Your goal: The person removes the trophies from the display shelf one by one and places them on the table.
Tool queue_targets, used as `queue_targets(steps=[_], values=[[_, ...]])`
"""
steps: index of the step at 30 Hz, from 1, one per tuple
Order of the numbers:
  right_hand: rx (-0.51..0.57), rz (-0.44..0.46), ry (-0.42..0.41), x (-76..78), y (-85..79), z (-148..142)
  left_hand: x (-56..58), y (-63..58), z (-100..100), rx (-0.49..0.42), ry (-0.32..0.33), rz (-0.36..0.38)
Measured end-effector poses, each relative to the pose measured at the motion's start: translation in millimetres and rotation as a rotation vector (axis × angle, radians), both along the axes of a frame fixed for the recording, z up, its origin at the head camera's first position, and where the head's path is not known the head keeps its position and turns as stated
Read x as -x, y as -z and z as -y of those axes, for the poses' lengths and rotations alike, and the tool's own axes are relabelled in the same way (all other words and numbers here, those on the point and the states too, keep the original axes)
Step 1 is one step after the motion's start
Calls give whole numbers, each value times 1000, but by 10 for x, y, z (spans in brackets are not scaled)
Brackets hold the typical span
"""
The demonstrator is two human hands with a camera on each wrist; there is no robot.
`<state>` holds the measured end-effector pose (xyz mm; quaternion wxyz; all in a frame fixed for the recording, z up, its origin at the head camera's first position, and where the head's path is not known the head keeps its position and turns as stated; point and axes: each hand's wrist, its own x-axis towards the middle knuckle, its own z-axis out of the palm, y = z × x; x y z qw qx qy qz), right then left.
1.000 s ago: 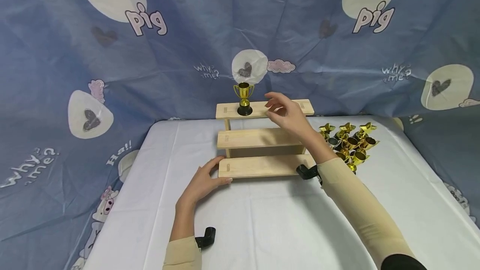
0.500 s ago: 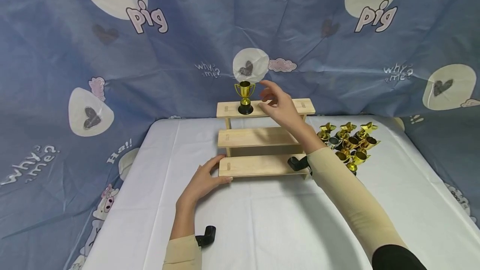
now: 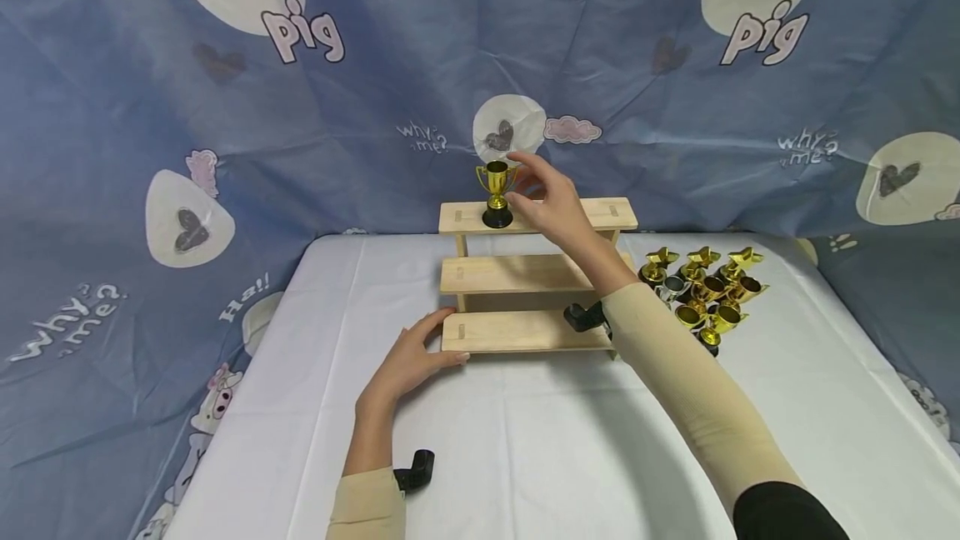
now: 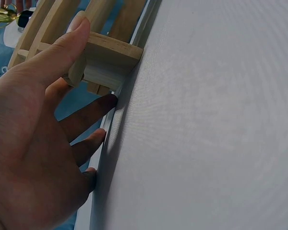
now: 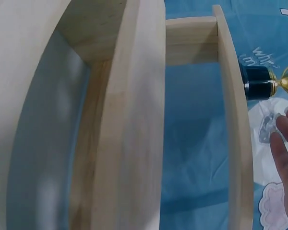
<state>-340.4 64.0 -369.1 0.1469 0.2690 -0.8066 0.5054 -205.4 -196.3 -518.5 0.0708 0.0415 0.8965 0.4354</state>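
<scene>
A small gold trophy cup (image 3: 497, 182) with a black base stands upright on the top tier of a three-tier wooden shelf (image 3: 517, 275). My right hand (image 3: 551, 202) is just right of the cup, thumb and index finger spread beside its right handle. In the right wrist view the fingertips (image 5: 280, 125) are close to the trophy, with a gap visible between them and its base. My left hand (image 3: 408, 361) holds the left end of the bottom tier, thumb at the front edge. The left wrist view shows that thumb (image 4: 79, 31) against the wood, the other fingers beyond the end.
Several small trophies (image 3: 705, 290), gold, silver and bronze-coloured, some topped with stars, stand grouped right of the shelf. A white cloth (image 3: 480, 457) covers the table. Behind it hangs a blue printed curtain (image 3: 405, 40).
My right hand has moved left along the top tier to the trophy's side. The left hand keeps its place on the shelf, and the head view has shifted slightly.
</scene>
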Motion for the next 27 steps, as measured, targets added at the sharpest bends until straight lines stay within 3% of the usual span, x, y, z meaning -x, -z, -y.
queue_targets(steps=[13, 20, 27], values=[[-70, -1, -19, 6, -57, 119, -12, -9, 3, -8, 4, 3], [-49, 24, -1, 5, -31, 149, -2, 9, -2, -14, 9, -4], [-17, -10, -7, 3, -33, 176, 0, 5, 4, -13, 4, -4]])
